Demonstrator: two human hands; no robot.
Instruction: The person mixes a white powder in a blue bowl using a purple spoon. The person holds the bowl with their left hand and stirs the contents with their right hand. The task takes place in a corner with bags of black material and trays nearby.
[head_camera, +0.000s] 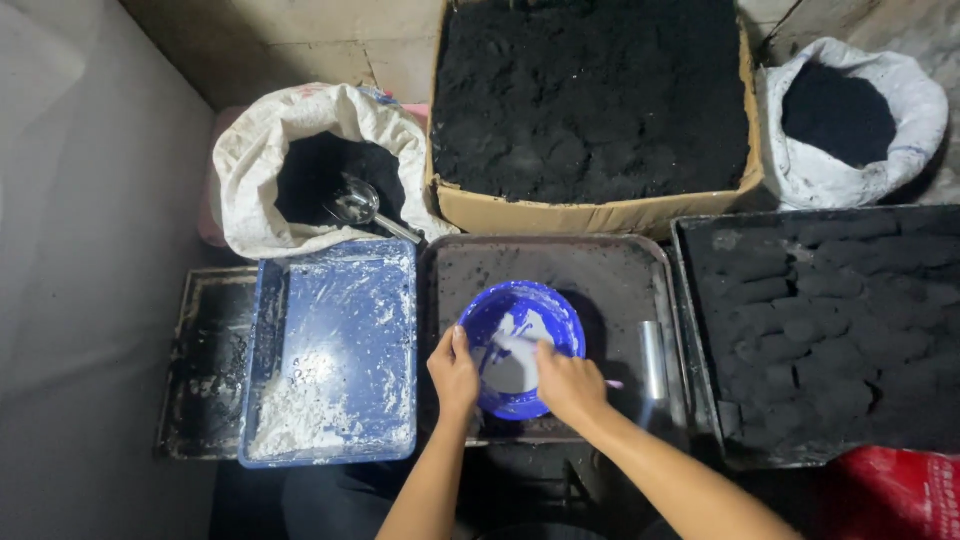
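Blue plastic bowl (520, 345) sits on a dark tray (620, 270) in the middle, smeared inside with white paste. The left hand (453, 372) grips the bowl's near-left rim; the right hand (568, 385) is closed round a thin pink-handled tool (612, 384) that reaches into the bowl. Judging by the streaks, mixing looks underway, not finished. White powder remains in the blue tray (335, 350) at left
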